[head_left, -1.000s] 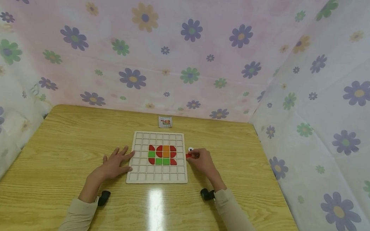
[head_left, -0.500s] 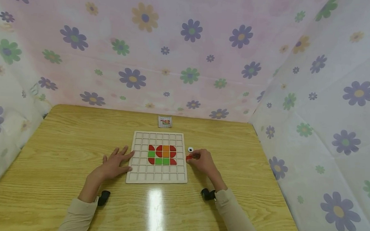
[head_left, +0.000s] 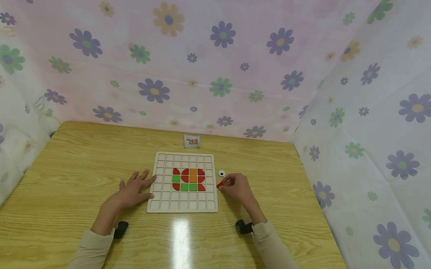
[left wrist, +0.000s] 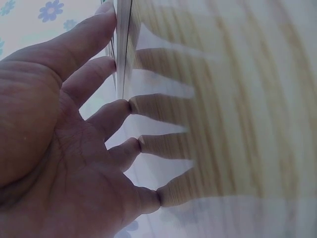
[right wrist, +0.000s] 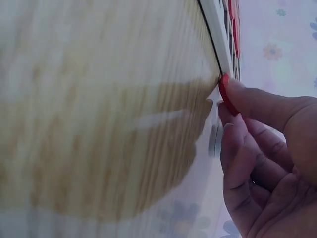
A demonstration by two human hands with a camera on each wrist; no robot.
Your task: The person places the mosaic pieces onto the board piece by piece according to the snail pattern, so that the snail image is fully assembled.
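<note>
A pale wooden grid board (head_left: 161,205) lies on the table, with red, green and orange tiles (head_left: 193,178) set in its middle cells. My left hand (head_left: 132,191) rests at the board's left side with fingers spread; thumb and index finger touch the rim, and the other fingertips press on the table in the left wrist view. At the right edge of the board, my right hand (head_left: 237,188) pinches a small red tile (right wrist: 225,94) between thumb and fingers, tilted up close against the rim. Part of that tile is hidden by the fingertips.
A round white eye piece (head_left: 222,173) with a black pupil lies just beyond my right fingers. Behind the board is a small picture card (head_left: 191,141) with a coloured pattern. Flowered cloth (head_left: 219,69) hangs around the back and sides of the wooden table (head_left: 69,162).
In my right fingers the red tile has turned and now slants, its visible end a little nearer to me. The eye piece shows more fully. My left hand keeps its place.
</note>
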